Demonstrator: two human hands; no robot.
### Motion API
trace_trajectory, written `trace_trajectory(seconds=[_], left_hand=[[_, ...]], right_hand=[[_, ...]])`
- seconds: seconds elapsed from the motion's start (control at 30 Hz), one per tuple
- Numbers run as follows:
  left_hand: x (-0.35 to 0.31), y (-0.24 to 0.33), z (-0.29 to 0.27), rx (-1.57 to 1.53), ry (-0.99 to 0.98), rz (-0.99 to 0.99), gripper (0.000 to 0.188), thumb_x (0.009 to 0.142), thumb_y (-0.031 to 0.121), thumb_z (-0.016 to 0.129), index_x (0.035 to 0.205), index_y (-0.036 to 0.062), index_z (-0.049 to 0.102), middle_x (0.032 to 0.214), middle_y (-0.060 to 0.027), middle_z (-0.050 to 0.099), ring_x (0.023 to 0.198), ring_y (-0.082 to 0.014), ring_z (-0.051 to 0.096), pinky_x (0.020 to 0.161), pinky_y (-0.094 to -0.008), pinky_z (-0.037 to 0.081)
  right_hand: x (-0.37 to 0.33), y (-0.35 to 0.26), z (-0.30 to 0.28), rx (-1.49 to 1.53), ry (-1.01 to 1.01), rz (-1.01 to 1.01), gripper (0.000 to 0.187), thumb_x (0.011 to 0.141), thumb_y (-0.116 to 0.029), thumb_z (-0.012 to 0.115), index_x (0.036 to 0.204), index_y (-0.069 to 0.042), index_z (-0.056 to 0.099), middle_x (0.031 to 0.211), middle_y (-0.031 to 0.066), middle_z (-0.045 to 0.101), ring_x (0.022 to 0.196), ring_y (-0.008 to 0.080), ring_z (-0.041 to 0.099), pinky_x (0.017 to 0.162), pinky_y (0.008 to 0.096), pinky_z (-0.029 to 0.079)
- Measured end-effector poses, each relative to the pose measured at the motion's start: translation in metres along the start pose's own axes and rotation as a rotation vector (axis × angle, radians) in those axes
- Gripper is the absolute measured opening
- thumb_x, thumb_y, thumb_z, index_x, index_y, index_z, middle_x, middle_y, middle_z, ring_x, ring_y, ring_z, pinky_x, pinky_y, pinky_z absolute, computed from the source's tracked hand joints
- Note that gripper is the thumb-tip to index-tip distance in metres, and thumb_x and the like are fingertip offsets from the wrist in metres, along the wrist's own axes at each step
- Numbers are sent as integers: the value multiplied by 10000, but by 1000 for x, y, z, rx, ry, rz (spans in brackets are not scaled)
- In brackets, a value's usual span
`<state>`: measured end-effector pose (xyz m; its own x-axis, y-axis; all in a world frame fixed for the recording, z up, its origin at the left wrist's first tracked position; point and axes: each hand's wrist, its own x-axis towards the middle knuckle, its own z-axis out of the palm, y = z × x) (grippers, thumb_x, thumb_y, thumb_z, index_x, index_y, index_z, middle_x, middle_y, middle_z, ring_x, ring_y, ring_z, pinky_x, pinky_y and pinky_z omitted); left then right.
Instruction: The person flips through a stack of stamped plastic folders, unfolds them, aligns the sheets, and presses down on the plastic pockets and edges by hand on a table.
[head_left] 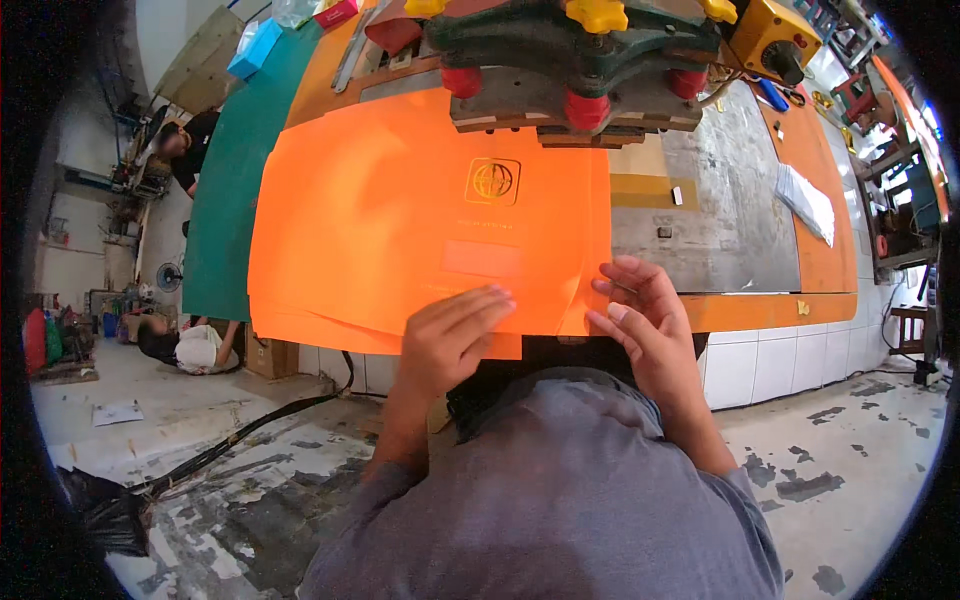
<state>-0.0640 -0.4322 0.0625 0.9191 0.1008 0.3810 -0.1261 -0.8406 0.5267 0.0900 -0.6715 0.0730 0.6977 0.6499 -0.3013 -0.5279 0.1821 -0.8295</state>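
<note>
A stack of bright orange paper sheets [400, 220] lies on the workbench, the top one bearing a stamped gold round emblem [492, 181]. My left hand [452, 335] rests flat on the near edge of the top sheet, fingers together. At the sheet's near right corner, my right hand [640, 320] pinches the paper edge between thumb and fingers. Just beyond the sheets sits a green press head [575, 50] with red and yellow knobs.
A grey metal plate [720, 220] lies to the right of the sheets, with a white folded cloth [808, 203] further right. A yellow control box [770, 35] sits at the back right. A green mat [235, 190] is on the left; people sit on the floor far left.
</note>
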Motion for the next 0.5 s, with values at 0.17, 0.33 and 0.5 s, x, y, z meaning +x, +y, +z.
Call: trace_trajectory(seconds=[0.17, 0.33, 0.5], left_hand=[[-2, 2, 11, -7, -36, -108, 368, 903, 21, 625, 1257, 42, 725, 1292, -157, 729, 1273, -342, 671, 1062, -448, 542], [-2, 0, 9, 83, 159, -307, 288, 992, 118, 655, 1253, 8, 709, 1148, -176, 748, 1108, -328, 732, 939, -386, 578], [1, -7, 3, 38, 298, -395, 284, 1075, 214, 618, 1195, -28, 706, 912, -167, 718, 778, -269, 693, 730, -347, 540]], right_hand=[[2, 6, 6, 67, 21, 32, 499, 961, -7, 633, 1431, -23, 466, 1410, 120, 516, 1330, 236, 542, 1033, 366, 540], [5, 2, 4, 24, 22, -115, 482, 951, 7, 618, 1411, -6, 472, 1405, 130, 522, 1329, 251, 543, 1097, 379, 478], [8, 3, -2, 56, 19, -94, 489, 938, 3, 596, 1410, -50, 484, 1450, 129, 533, 1355, 246, 547, 1103, 414, 501]])
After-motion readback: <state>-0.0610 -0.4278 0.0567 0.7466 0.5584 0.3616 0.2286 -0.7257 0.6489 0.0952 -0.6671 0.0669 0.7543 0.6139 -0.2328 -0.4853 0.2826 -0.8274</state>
